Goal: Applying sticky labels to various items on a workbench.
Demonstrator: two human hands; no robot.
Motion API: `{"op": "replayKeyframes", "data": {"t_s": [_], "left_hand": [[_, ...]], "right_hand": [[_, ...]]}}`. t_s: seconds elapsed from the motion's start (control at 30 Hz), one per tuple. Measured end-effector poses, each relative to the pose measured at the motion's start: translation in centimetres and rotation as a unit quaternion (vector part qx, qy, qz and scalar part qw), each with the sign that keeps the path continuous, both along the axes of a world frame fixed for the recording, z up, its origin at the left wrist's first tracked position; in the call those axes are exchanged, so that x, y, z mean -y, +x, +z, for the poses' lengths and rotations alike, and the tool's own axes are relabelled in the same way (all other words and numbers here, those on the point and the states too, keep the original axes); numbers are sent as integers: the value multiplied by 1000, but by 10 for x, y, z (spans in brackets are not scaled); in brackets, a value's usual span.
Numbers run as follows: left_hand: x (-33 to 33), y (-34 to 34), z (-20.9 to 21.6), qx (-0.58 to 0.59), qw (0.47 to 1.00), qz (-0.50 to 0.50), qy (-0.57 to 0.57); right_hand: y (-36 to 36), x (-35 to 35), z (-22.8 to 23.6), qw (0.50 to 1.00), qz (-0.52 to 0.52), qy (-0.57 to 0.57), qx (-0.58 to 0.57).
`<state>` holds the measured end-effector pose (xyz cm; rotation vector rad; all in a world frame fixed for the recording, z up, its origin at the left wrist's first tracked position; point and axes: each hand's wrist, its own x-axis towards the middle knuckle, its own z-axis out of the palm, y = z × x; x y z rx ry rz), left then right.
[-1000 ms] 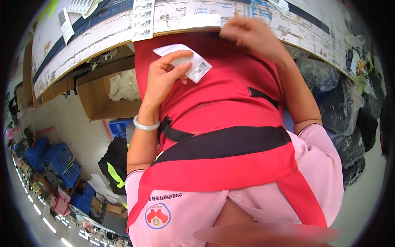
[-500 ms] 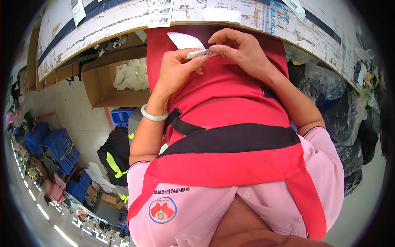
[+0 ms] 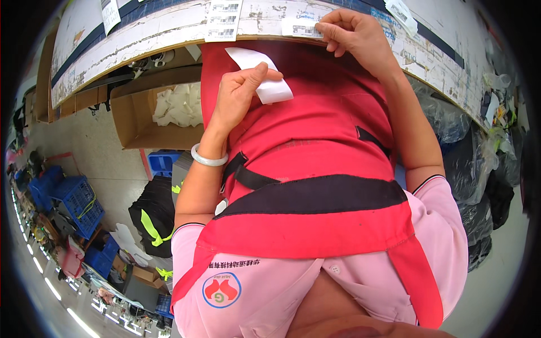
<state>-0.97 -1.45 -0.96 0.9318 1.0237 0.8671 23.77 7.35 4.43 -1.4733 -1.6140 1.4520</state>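
Note:
My left hand point(image 3: 236, 94) is closed on a curling white paper strip point(image 3: 273, 89), held between thumb and fingers in front of my red apron point(image 3: 315, 121). The side of the strip that shows is blank. At the table's near edge, my right hand point(image 3: 360, 40) pinches the right end of a small white barcode label point(image 3: 300, 27). That label lies at or just over the tabletop; whether it is stuck down I cannot tell. A sheet of barcode labels point(image 3: 224, 21) hangs slightly over the same edge, to the left of it.
The worn, white-patterned table point(image 3: 163, 42) spans the top. Another label strip point(image 3: 110, 16) and a crumpled white piece point(image 3: 401, 16) lie on it. Below left stands a cardboard box point(image 3: 131, 115) with white scraps. Plastic-wrapped dark bundles point(image 3: 473, 163) are at right; blue crates point(image 3: 79, 205) at far left.
My right hand has left the paper strip and moved up to the table edge with a barcode label. My left hand keeps the strip, which now hangs more open.

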Motion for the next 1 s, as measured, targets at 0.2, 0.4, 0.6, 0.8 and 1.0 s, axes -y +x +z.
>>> {"op": "replayKeyframes", "data": {"t_s": [0.2, 0.4, 0.6, 0.8, 1.0], "left_hand": [[-1, -2, -1, -31, 999, -4, 17], [-2, -1, -1, -39, 999, -12, 9], [-1, -1, -1, -24, 1000, -8, 3], [1, 0, -3, -17, 1000, -13, -7], [0, -1, -3, -21, 999, -18, -17]], "right_hand": [[-9, -10, 16, 997, -25, -69, -14], [-13, -12, 15, 996, -35, -81, 21], [-15, -15, 15, 995, -33, -82, 39], [-16, -15, 14, 995, -27, -83, 39], [-16, -15, 12, 996, -25, -82, 34]]}}
